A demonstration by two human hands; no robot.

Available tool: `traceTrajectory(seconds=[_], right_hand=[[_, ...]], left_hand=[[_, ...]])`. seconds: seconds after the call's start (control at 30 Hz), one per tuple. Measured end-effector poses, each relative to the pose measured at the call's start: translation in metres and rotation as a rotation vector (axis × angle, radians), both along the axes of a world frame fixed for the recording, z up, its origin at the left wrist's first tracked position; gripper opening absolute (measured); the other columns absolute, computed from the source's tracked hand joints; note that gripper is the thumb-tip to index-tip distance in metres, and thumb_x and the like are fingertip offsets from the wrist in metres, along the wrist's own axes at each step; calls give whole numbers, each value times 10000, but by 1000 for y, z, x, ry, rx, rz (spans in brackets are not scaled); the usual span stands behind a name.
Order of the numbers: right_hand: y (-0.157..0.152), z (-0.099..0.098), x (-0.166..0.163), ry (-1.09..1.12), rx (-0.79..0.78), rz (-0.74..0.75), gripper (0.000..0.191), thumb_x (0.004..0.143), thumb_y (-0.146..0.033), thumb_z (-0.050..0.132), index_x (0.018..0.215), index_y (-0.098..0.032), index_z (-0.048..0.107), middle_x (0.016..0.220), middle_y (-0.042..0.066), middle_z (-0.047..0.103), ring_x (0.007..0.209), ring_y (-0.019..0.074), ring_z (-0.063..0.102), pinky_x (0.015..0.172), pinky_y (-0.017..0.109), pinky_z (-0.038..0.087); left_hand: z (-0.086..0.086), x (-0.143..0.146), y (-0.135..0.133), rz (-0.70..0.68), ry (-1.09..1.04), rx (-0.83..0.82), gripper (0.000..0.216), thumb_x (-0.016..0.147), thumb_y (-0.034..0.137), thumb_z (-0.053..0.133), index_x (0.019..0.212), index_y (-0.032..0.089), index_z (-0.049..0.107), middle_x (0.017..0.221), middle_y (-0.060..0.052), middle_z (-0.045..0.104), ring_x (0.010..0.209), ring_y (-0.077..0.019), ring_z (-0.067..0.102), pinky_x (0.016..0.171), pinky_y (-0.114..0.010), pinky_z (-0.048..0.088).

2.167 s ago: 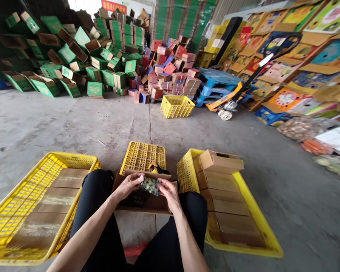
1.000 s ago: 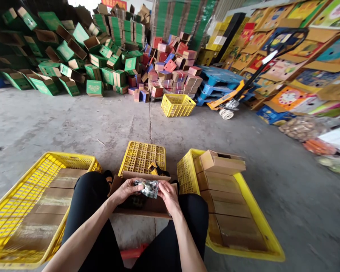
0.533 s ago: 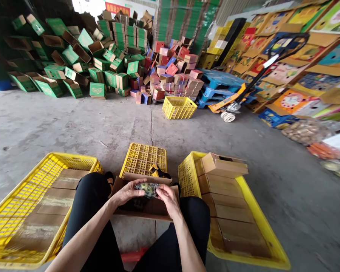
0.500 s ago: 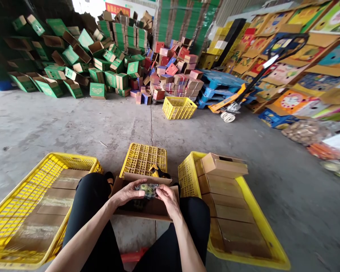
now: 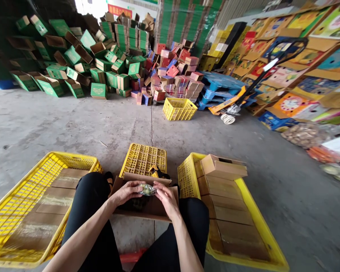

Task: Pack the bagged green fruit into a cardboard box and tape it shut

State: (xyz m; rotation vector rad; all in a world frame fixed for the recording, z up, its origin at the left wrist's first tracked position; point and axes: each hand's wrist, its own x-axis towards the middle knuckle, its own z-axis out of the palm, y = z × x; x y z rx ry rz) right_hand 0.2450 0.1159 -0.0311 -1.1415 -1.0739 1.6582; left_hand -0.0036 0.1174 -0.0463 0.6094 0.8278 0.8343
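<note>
Between my hands is a small clear plastic packet [image 5: 147,190] with greenish contents, whose kind I cannot make out. My left hand [image 5: 129,192] grips its left end, fingers curled round it. Thumb and fingers of my right hand [image 5: 164,194] pinch the right end. Both hands hover over an open cardboard box [image 5: 155,208] set between my knees. Dark items lie inside the box, partly hidden by my hands and shadow. Just beyond it, a yellow-and-black tape dispenser [image 5: 158,172] rests on an upturned yellow crate [image 5: 143,158].
A yellow crate [image 5: 49,160] with taped cardboard boxes [image 5: 49,217] stands on my left. Another yellow crate [image 5: 274,241] on my right holds more boxes [image 5: 232,211], one tilted on top. Farther off are a yellow crate [image 5: 180,109], a pallet jack [image 5: 238,100] and heaped green cartons [image 5: 99,90].
The packet has turned slightly and looks narrower between my hands. My right-hand fingers have shifted up along its end. The rest stays in place.
</note>
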Motion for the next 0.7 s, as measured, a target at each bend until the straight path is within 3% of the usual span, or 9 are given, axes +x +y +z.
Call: traceTrajectory(seconds=[0.1,0.2,0.33,0.5,0.7], right_hand=[[-1,2,-1,56,-60,-42,497,837,-666,776,1168,-295,782,1490,76,627,1355,325,603,1089,500,534],[-3,6,-2,4,-105,14,573,819,-631,814,1289,-314,728,1441,81,662,1320,331,633,1041,516,570],[-6,11,-4,-39,-96,65,608,723,-542,916,1243,-271,755,1271,86,753,1197,346,706,1018,512,585],[-5,11,-1,-124,-23,25,544,699,-527,919,1140,-240,783,1125,69,792,1099,325,731,984,464,583],[-3,10,-1,-152,16,16,438,697,-509,905,1032,-251,790,1061,48,789,1053,304,729,961,429,578]], left_hand=[[-1,0,-1,-2,-41,44,575,711,303,971,1239,199,771,1207,-121,774,1100,-275,726,1002,-386,508],[-2,2,-2,-33,-77,102,612,708,272,972,1273,191,749,1194,-125,777,1081,-280,734,1043,-416,479],[-3,3,-3,-69,-107,153,649,713,242,965,1311,189,718,1221,-129,756,1117,-292,714,1052,-437,476],[-9,1,-3,25,-63,79,605,731,275,958,1280,270,703,1338,-90,680,1165,-277,683,996,-406,519],[-8,1,-5,-36,-2,29,610,699,320,976,1245,230,717,1220,-108,719,1157,-318,691,987,-477,550]])
